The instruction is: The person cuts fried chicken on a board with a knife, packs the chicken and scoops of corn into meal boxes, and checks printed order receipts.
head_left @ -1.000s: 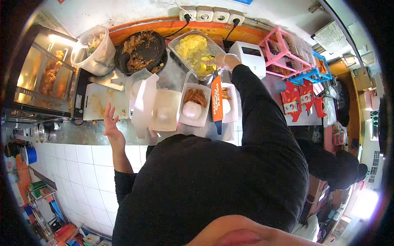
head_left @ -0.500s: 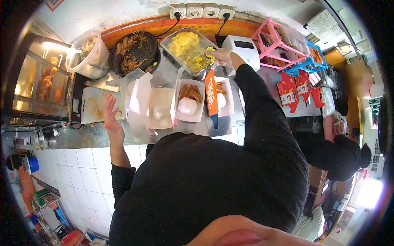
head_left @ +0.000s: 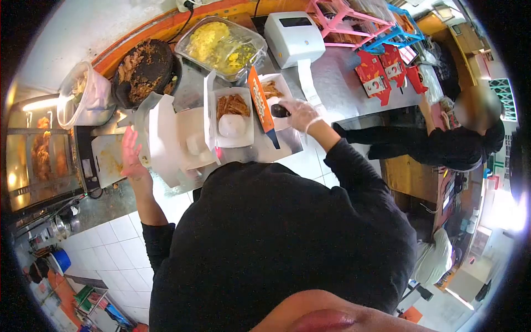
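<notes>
My right hand (head_left: 303, 115), in a clear glove, is closed on a dark rounded utensil (head_left: 280, 110) over the right-hand food box (head_left: 275, 88). My left hand (head_left: 131, 155) is raised with its fingers apart, holding nothing, left of the white open boxes. A middle box holds shredded brown food (head_left: 232, 105) and a white rice mound (head_left: 232, 126). An orange printed sleeve (head_left: 258, 99) stands between the two filled boxes. Behind them is a clear tray (head_left: 257, 41) of yellow food (head_left: 209, 41). An open box (head_left: 191, 124) lies to the left.
A stone mortar (head_left: 145, 69) and plastic tub (head_left: 88, 99) are at the back left, beside a lit display case (head_left: 41, 160). A white printer (head_left: 293, 41), pink rack (head_left: 343, 22) and red cartons (head_left: 373, 77) are to the right. A person in black (head_left: 442, 145) is at the right.
My right hand has moved from the yellow food tray to the right-hand box. The view has shifted, and the other person is now more upright and more in view.
</notes>
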### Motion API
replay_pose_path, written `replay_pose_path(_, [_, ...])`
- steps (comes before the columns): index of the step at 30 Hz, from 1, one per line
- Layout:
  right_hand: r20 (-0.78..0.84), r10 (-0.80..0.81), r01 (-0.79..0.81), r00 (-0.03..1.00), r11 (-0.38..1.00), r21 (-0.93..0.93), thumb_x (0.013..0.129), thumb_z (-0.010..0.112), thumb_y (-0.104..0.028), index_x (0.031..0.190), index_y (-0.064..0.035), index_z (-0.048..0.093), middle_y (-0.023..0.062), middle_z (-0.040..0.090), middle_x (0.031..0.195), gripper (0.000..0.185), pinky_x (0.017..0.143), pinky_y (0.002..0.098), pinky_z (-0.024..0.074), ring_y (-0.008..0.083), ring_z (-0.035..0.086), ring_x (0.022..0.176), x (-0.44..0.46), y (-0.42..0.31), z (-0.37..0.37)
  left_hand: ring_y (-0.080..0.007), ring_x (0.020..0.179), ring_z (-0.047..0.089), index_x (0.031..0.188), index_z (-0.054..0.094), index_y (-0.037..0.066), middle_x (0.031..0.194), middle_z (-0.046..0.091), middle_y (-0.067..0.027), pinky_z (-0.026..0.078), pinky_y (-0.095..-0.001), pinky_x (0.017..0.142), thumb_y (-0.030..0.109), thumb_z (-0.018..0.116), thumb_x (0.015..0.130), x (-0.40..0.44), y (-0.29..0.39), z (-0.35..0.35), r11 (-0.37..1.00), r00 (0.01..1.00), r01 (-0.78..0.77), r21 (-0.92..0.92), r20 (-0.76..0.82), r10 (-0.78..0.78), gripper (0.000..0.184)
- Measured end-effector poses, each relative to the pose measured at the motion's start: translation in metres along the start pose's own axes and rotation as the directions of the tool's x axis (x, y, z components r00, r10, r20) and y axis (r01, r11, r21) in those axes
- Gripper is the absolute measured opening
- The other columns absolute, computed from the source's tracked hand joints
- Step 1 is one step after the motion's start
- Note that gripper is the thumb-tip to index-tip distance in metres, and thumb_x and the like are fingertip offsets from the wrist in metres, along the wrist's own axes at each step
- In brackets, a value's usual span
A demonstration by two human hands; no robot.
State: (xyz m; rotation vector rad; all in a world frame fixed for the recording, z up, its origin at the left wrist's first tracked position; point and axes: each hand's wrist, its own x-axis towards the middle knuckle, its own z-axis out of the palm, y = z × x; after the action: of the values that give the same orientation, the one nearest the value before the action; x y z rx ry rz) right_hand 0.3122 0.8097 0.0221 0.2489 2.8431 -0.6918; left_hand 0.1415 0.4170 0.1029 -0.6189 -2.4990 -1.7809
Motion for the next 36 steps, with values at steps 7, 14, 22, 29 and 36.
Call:
replay_pose_path(7, [0.079, 0.167, -0.135, 0.983, 0.940, -0.312, 0.078, 0.051, -0.013, 0.138, -0.0205, 0.026, 0.0210, 0.048, 0.104, 0.065, 0.084, 0.0416, 0.0441, 0.0358, 0.052, 0.096, -0.026, 0.018, 0.020, -0.0296, 0.123, 0.037, 0.131, 0.036, 0.005, 0.137, 0.034, -0.0130, 0.027, -0.0456, 0.099, 0.086, 0.001, 0.062, 0.018, -0.009, 0.011, 0.997, 0.996, -0.067, -0.034, 0.059, 0.069, 0.112])
replay_pose_path(14, [-0.233, 0.189, -0.139, 0.954, 0.967, 0.214, 0.077, 0.052, -0.013, 0.132, -0.0152, 0.036, 0.0227, 0.059, 0.098, 0.057, 0.082, 0.0431, 0.0431, 0.0376, 0.055, 0.095, 0.024, 0.010, -0.078, -0.0288, 0.123, 0.037, 0.131, 0.036, 0.006, 0.137, 0.034, -0.0134, 0.028, -0.0449, 0.099, 0.087, 0.002, 0.061, 0.020, 0.000, 0.010, 1.000, 1.000, -0.010, -0.001, 0.022, 0.010, 0.112])
replay_pose_path(22, [0.008, -0.226, 0.222, 0.974, 0.949, -0.225, 0.090, 0.035, -0.047, 0.127, -0.0127, 0.041, 0.0159, 0.058, 0.110, 0.050, 0.090, 0.0430, 0.0398, 0.0393, 0.052, 0.102, 0.179, 0.009, -0.089, -0.0276, 0.121, 0.039, 0.126, 0.041, 0.005, 0.136, 0.036, -0.0130, 0.031, -0.0410, 0.097, 0.080, 0.013, 0.073, 0.040, -0.016, 0.005, 0.988, 0.998, -0.056, -0.143, -0.043, 0.050, 0.096])
replay_pose_path(29, [0.308, -0.073, 0.183, 0.949, 0.920, -0.347, 0.090, 0.041, -0.037, 0.126, -0.0126, 0.043, 0.0186, 0.052, 0.118, 0.044, 0.089, 0.0384, 0.0403, 0.0312, 0.051, 0.109, 0.243, -0.026, -0.059, -0.0245, 0.110, 0.049, 0.119, 0.047, 0.000, 0.127, 0.044, -0.0154, 0.039, -0.0317, 0.091, 0.027, 0.048, 0.091, 0.143, 0.005, 0.096, 0.992, 0.956, -0.127, -0.021, 0.264, 0.128, 0.039])
replay_pose_path(36, [0.094, 0.054, -0.003, 0.994, 0.879, -0.477, 0.091, 0.039, -0.039, 0.130, -0.0008, 0.032, 0.0221, 0.051, 0.116, 0.055, 0.092, 0.0398, 0.0366, 0.0326, 0.049, 0.109, 0.348, 0.047, 0.040, -0.0345, 0.132, 0.017, 0.137, 0.023, 0.005, 0.144, 0.017, -0.0193, 0.023, -0.0412, 0.104, 0.044, 0.046, 0.087, 0.227, -0.106, 0.211, 0.753, 0.900, -0.258, 0.606, 0.434, -0.040, 0.067])
